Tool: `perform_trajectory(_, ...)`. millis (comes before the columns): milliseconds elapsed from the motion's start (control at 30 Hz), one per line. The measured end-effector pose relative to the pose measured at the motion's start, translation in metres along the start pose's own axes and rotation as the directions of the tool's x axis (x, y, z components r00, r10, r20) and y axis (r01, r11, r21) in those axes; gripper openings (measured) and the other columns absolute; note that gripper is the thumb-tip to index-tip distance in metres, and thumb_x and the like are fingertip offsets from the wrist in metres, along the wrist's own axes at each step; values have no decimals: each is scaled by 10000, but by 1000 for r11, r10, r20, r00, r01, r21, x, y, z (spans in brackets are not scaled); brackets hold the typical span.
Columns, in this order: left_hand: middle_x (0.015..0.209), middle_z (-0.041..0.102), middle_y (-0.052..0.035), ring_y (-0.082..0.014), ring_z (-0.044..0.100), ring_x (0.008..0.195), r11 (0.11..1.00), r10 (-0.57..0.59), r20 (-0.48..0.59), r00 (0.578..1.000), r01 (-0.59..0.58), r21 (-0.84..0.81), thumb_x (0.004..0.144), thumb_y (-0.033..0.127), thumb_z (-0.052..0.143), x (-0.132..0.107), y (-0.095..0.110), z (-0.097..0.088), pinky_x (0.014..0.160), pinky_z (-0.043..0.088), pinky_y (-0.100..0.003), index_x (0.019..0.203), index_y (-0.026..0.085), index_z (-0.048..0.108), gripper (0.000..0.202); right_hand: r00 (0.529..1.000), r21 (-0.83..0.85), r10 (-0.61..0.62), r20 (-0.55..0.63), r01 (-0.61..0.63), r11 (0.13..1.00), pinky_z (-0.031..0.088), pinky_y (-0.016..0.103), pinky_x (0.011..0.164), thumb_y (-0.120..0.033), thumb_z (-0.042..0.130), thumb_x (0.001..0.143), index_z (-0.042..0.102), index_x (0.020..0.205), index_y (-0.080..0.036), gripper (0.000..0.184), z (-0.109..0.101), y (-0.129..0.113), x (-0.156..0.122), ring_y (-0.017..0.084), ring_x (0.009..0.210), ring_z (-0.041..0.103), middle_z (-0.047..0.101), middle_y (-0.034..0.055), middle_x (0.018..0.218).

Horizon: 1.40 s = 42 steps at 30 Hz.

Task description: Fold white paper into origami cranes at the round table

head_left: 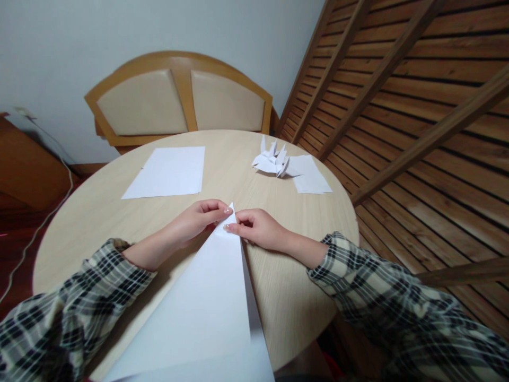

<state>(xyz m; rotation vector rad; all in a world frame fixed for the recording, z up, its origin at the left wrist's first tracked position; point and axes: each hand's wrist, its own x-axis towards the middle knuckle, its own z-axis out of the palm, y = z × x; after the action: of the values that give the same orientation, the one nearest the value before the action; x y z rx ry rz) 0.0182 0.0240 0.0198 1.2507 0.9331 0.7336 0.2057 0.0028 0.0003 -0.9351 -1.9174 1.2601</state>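
A large folded sheet of white paper (199,313) stretches from the bottom edge of the view up to a narrow point near the table's middle. My left hand (202,217) pinches that tip from the left, thumb on top and fingers underneath. On the right side, just below the tip, my right hand (256,228) grips the paper's edge with the thumb lying across it. The undersides of both grips are hidden. Along the right edge a second layer of the paper shows beneath the upper one.
The round wooden table (318,223) carries a stack of white paper (169,170) at the back left. Folded paper cranes (272,159) sit at the back right beside smaller white sheets (312,175). A padded wooden headboard (181,95) and a slatted wooden screen (397,106) stand behind.
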Motion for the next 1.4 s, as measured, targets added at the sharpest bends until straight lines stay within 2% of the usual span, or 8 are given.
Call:
perform_trajectory(167, 602, 541, 23, -91, 441, 533, 997, 55, -95, 994, -50, 62, 718, 379, 757, 0, 2, 5, 491, 319, -213, 724, 152, 653, 250, 999, -3, 14, -47, -14, 1000, 265, 252, 529, -505, 599, 852, 411, 587, -199, 447, -1, -1, 4, 94, 547, 345, 375, -60, 540)
perform_trajectory(433, 545, 472, 45, -83, 377, 481, 993, 82, -188, 979, -65, 94, 698, 402, 743, -5, 13, 11, 458, 257, -221, 682, 156, 609, 280, 999, -32, 43, -1, -43, 999, 246, 256, 522, -561, 577, 850, 450, 581, -190, 475, -2, -2, 4, 100, 553, 325, 364, -51, 539)
perform_trajectory(767, 520, 452, 55, -77, 347, 464, 993, 92, -224, 970, -71, 98, 678, 393, 743, -4, 13, 12, 441, 220, -222, 689, 158, 621, 265, 1000, -79, -23, 7, 24, 997, 291, 261, 570, -465, 517, 905, 465, 650, -187, 381, 1, 5, 7, 109, 605, 361, 388, -38, 629)
perform_trajectory(933, 515, 434, 61, -77, 351, 462, 994, 104, -198, 975, -96, 51, 700, 432, 738, -4, 13, 13, 437, 241, -219, 639, 167, 579, 315, 999, -134, -44, 15, 46, 990, 299, 261, 579, -410, 498, 920, 463, 665, -185, 341, 1, 6, 6, 109, 610, 378, 413, -36, 640)
perform_trajectory(1167, 542, 516, 42, -91, 413, 478, 996, 89, -167, 982, -88, 15, 704, 434, 733, -2, 12, 11, 454, 312, -224, 702, 160, 650, 286, 997, -128, -50, 51, 56, 990, 321, 261, 606, -363, 490, 925, 511, 712, -174, 286, 2, 6, 5, 118, 648, 418, 468, -19, 683)
perform_trajectory(1400, 522, 491, 44, -81, 374, 476, 990, 137, -190, 972, -131, 46, 686, 410, 761, 1, 7, 8, 446, 271, -222, 624, 162, 635, 284, 997, -144, -49, 65, 58, 988, 302, 253, 591, -360, 521, 910, 496, 690, -172, 290, 1, 8, 6, 108, 630, 405, 453, -28, 665)
